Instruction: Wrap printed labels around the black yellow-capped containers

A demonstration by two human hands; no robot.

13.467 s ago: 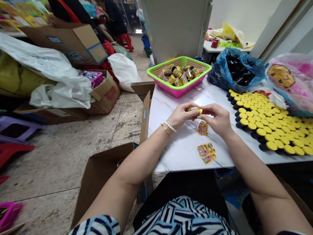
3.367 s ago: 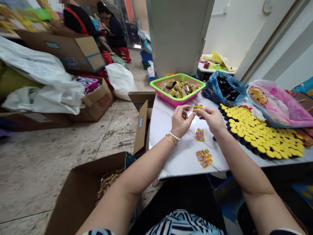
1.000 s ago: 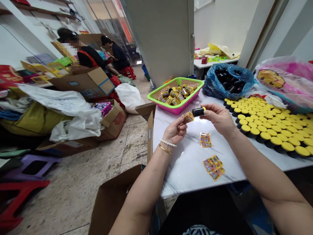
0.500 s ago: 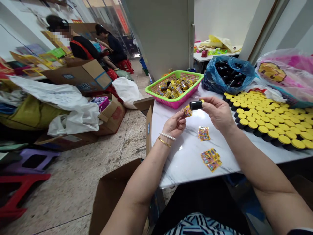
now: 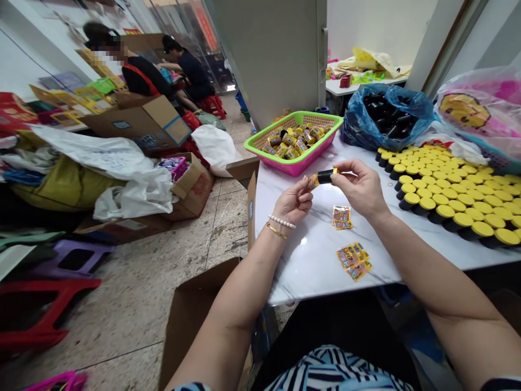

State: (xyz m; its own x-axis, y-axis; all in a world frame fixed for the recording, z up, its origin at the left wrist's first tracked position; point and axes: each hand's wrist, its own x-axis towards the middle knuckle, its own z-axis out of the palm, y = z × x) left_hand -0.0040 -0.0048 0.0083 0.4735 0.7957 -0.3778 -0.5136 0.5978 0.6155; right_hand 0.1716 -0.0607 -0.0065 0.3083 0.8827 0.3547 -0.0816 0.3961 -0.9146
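Hands: left hand (image 5: 293, 202) and right hand (image 5: 360, 190) raised just above the bench, close together in front of the body, wrists bent and forearms angled inward.

Left fingers: closed in a pinch on a small printed yellow label (image 5: 312, 182); a pearl bracelet (image 5: 281, 221) and a gold bangle (image 5: 277, 231) sit on the wrist.

Right fingers: closed around a small black bottle (image 5: 325, 176) with a yellow cap, held level, its dark end touching the label.

Bench: white marble top (image 5: 309, 260) under both hands.

Below the fingers: a small stack of labels (image 5: 341, 217) lies nearest, with a looser pile of labels (image 5: 353, 260) farther toward the body.

Ahead of the fingers: a green-and-pink plastic basket (image 5: 291, 167) holds labelled bottles (image 5: 290, 142).

Right of the fingers: rows of upright yellow-capped bottles (image 5: 448, 201) cover the bench, behind them a blue plastic bag (image 5: 386, 117) of black bottles and a pink printed bag (image 5: 476, 117).

Left of the fingers: an open cardboard box (image 5: 199, 320) stands beside the bench on a speckled stone floor (image 5: 122, 304).

Room: two seated people (image 5: 142, 81) (image 5: 191, 68) work farther off, past cartons and white plastic bags (image 5: 130, 187); a red stool (image 5: 40, 320) and a purple stool (image 5: 75, 259) stand on the floor.
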